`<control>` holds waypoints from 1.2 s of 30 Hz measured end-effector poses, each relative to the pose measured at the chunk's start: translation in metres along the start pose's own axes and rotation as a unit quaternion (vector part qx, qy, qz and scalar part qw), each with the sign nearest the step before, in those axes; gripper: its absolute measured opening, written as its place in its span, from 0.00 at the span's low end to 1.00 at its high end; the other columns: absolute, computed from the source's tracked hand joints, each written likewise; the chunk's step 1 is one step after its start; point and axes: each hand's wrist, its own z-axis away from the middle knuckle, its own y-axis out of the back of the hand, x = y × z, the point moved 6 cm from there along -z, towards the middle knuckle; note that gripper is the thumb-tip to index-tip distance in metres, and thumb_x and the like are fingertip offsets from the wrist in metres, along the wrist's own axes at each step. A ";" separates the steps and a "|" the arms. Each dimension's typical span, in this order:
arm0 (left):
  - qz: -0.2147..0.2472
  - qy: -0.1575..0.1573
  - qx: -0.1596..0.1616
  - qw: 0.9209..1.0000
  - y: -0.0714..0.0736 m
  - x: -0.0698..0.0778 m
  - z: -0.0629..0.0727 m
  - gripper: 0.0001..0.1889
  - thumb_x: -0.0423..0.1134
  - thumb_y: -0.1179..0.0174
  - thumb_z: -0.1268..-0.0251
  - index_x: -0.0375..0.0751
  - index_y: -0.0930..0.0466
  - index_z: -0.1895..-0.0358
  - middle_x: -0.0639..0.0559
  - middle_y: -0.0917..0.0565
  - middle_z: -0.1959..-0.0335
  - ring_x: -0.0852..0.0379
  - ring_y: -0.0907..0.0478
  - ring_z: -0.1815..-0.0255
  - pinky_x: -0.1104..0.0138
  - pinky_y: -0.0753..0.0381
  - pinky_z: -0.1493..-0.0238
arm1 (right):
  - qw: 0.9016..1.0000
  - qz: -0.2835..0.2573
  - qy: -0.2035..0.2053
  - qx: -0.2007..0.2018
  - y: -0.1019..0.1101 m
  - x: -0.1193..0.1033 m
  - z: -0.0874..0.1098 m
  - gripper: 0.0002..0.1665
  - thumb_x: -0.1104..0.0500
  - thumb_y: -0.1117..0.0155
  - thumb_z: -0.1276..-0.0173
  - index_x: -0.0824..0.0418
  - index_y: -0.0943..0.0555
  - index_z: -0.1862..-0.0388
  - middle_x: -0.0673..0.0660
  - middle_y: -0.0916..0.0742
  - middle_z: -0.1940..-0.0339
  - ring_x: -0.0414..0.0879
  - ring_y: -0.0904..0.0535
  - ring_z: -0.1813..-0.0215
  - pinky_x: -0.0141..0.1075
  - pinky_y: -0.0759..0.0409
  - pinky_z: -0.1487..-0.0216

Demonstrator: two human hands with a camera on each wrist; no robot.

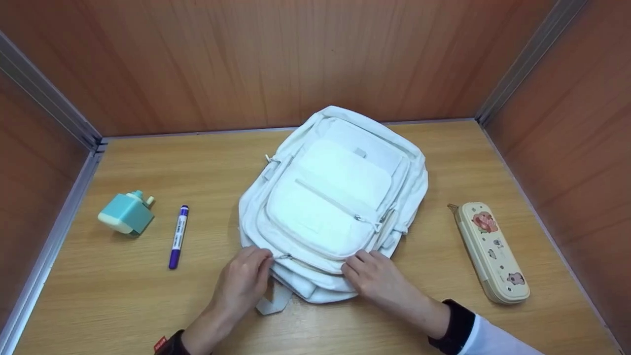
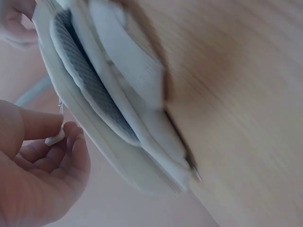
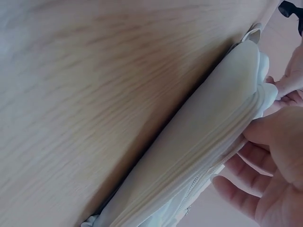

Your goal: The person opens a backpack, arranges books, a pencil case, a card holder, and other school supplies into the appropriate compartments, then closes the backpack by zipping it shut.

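A white backpack lies on the table, its top end toward the person. With thumb and fingers, my left hand pinches a small white zipper pull at the bag's near left edge. The metal slider shows just beside those fingers in the head view. On the near right edge my right hand pinches the fabric along the zipper, thumb on one side and fingers on the other. Between the hands, a padded grey mesh panel shows at the bag's end in the left wrist view.
Left of the backpack lie a purple-and-white marker and a blue-and-cream pencil sharpener with a crank. At the right is a cream pencil case with printed pictures. Wooden panels enclose the table at the back and sides.
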 end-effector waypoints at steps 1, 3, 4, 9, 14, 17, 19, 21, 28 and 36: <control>-0.002 0.008 0.000 1.000 0.003 -0.005 -0.001 0.07 0.23 0.31 0.37 0.38 0.13 0.62 0.51 0.14 0.66 0.58 0.17 0.63 0.67 0.15 0.61 | 1.000 -0.001 -0.001 -0.002 0.000 0.000 0.001 0.11 0.67 0.48 0.34 0.62 0.18 0.61 0.52 0.19 0.65 0.46 0.25 0.65 0.35 0.26 0.68; -0.008 0.026 0.001 1.000 0.008 -0.015 -0.003 0.06 0.24 0.31 0.37 0.37 0.13 0.60 0.49 0.14 0.66 0.57 0.17 0.63 0.66 0.14 0.61 | 1.000 -0.004 -0.002 -0.006 0.001 0.001 0.003 0.11 0.67 0.48 0.34 0.62 0.18 0.61 0.52 0.19 0.65 0.46 0.25 0.65 0.35 0.27 0.68; -0.011 0.032 0.003 0.999 0.011 -0.019 -0.004 0.06 0.23 0.31 0.37 0.36 0.13 0.60 0.48 0.14 0.65 0.56 0.16 0.63 0.65 0.14 0.62 | 1.000 -0.006 -0.004 -0.007 0.001 0.002 0.004 0.11 0.67 0.48 0.34 0.62 0.18 0.61 0.52 0.19 0.65 0.46 0.25 0.65 0.35 0.27 0.68; -0.014 0.050 0.016 0.999 0.021 -0.035 -0.010 0.06 0.23 0.32 0.35 0.32 0.13 0.58 0.44 0.14 0.64 0.51 0.16 0.62 0.61 0.14 0.60 | 0.999 -0.024 -0.012 -0.017 0.003 0.004 0.010 0.11 0.67 0.47 0.33 0.61 0.17 0.61 0.52 0.18 0.63 0.46 0.23 0.62 0.35 0.25 0.67; -0.012 0.056 0.019 0.998 0.026 -0.045 -0.017 0.06 0.22 0.33 0.35 0.30 0.13 0.58 0.41 0.14 0.64 0.48 0.16 0.62 0.58 0.14 0.61 | 0.998 -0.047 -0.030 -0.028 0.005 0.006 0.018 0.11 0.68 0.43 0.35 0.62 0.16 0.58 0.53 0.17 0.60 0.47 0.20 0.58 0.38 0.19 0.61; -0.013 0.063 0.013 0.998 0.027 -0.047 -0.018 0.06 0.22 0.33 0.35 0.30 0.13 0.58 0.41 0.14 0.64 0.48 0.17 0.62 0.58 0.15 0.61 | 0.996 -0.061 -0.051 -0.030 0.005 0.008 0.023 0.09 0.68 0.39 0.35 0.62 0.18 0.56 0.54 0.16 0.58 0.48 0.18 0.55 0.40 0.17 0.57; -0.012 0.067 0.009 0.998 0.027 -0.046 -0.017 0.06 0.22 0.33 0.36 0.30 0.13 0.58 0.42 0.14 0.65 0.49 0.17 0.63 0.58 0.15 0.62 | 0.994 -0.076 -0.065 -0.034 0.004 0.009 0.025 0.09 0.67 0.39 0.34 0.62 0.19 0.55 0.55 0.16 0.57 0.48 0.18 0.54 0.41 0.17 0.55; -0.014 0.072 0.000 0.997 0.025 -0.043 -0.013 0.05 0.22 0.33 0.36 0.31 0.12 0.59 0.43 0.14 0.66 0.50 0.17 0.64 0.58 0.15 0.63 | 0.992 -0.089 -0.076 -0.042 0.002 0.010 0.027 0.09 0.67 0.40 0.32 0.62 0.20 0.54 0.55 0.16 0.56 0.48 0.18 0.53 0.41 0.17 0.53; -0.017 0.090 -0.032 0.995 0.018 -0.030 0.003 0.07 0.22 0.31 0.38 0.35 0.12 0.60 0.47 0.14 0.67 0.54 0.17 0.64 0.63 0.15 0.63 | 0.988 -0.109 -0.094 -0.056 0.000 0.020 0.033 0.14 0.72 0.37 0.38 0.61 0.19 0.55 0.55 0.16 0.56 0.49 0.18 0.51 0.43 0.18 0.48; -0.009 0.077 -0.043 0.996 0.010 -0.016 0.013 0.09 0.21 0.31 0.39 0.37 0.12 0.61 0.50 0.14 0.67 0.58 0.16 0.64 0.67 0.15 0.63 | 0.985 -0.100 -0.111 -0.082 -0.003 0.033 0.040 0.16 0.74 0.34 0.41 0.60 0.18 0.55 0.55 0.14 0.56 0.49 0.17 0.51 0.43 0.19 0.50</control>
